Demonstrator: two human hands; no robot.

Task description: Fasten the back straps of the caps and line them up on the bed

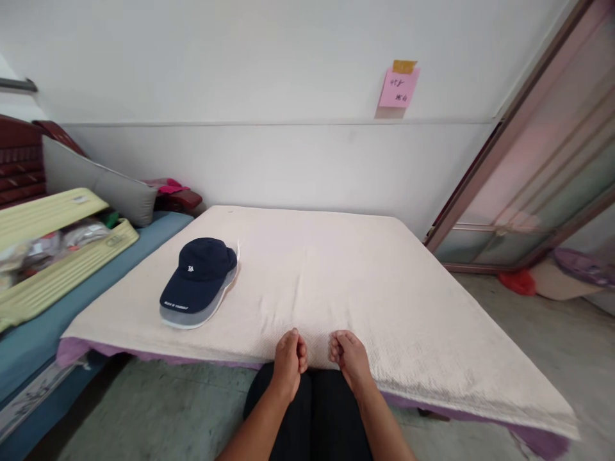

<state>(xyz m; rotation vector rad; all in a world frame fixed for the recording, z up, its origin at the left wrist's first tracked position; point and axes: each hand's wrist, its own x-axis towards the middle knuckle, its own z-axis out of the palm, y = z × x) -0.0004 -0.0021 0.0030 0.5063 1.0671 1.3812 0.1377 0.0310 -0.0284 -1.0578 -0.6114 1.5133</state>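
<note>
Straight ahead, we face a pale wall behind the table, whose cream cover spreads out to all its edges. A purple cloth shows below the cover along the near edge and at both near corners. Past the right edge we see a framed sliding door, and past the left edge a bed with a blue sheet, a grey pillow and light yellow-green panels with packets between them. Our dark-clothed legs are at the middle of the near edge. The navy cap lies on the table near the left edge, toward the near left corner, its brim pointing that way; a grey and white brim shows beneath it. Both our hands are at the middle of the near edge, well to the right of the cap and a little apart from each other: our left hand is loosely closed, and our right hand is curled shut in the same way. Smaller still, a pink note hangs high on the wall under a strip of yellowish tape.
</note>
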